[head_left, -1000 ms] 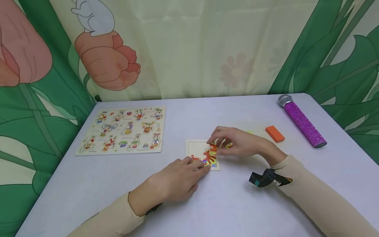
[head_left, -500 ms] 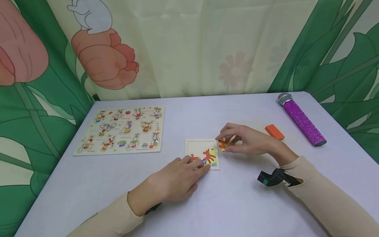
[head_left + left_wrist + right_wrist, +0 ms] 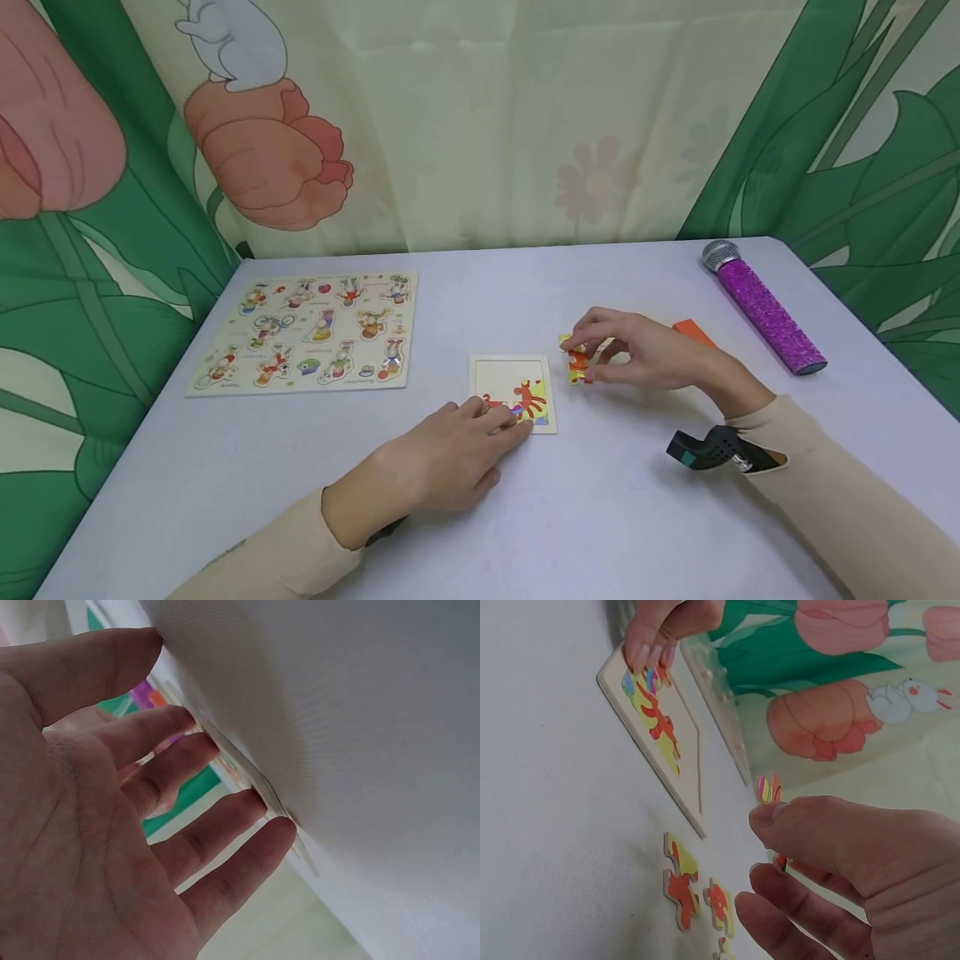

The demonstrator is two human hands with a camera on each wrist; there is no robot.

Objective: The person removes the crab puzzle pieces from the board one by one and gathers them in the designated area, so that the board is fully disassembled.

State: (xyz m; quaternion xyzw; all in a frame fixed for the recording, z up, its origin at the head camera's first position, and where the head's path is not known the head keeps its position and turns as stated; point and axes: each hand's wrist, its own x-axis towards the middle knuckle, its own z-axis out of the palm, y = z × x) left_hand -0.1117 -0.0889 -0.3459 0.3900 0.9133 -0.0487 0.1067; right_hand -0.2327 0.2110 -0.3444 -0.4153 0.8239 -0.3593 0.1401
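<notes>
A small square jigsaw tray [image 3: 512,359] lies on the table, with colourful red-and-yellow pieces [image 3: 530,402] fitted along its near side. The fingertips of my left hand [image 3: 450,454] rest on its near left part, covering some of the picture; the left wrist view shows these fingers nearly straight. To the tray's right, my right hand [image 3: 637,350] pinches a puzzle piece [image 3: 769,787] between thumb and fingers, which hide most of it. Loose puzzle pieces [image 3: 681,881] lie on the table below that hand, another red-and-yellow piece [image 3: 718,904] among them.
A larger picture puzzle board [image 3: 300,333] lies at the back left. Behind the right hand is an orange block [image 3: 693,332], partly covered. A glittery purple microphone [image 3: 768,308] lies at the back right. A printed curtain [image 3: 480,125] hangs behind the table.
My right hand has moved from over the tray to its right, uncovering the tray's upper right part. The left hand has stayed in place on the tray.
</notes>
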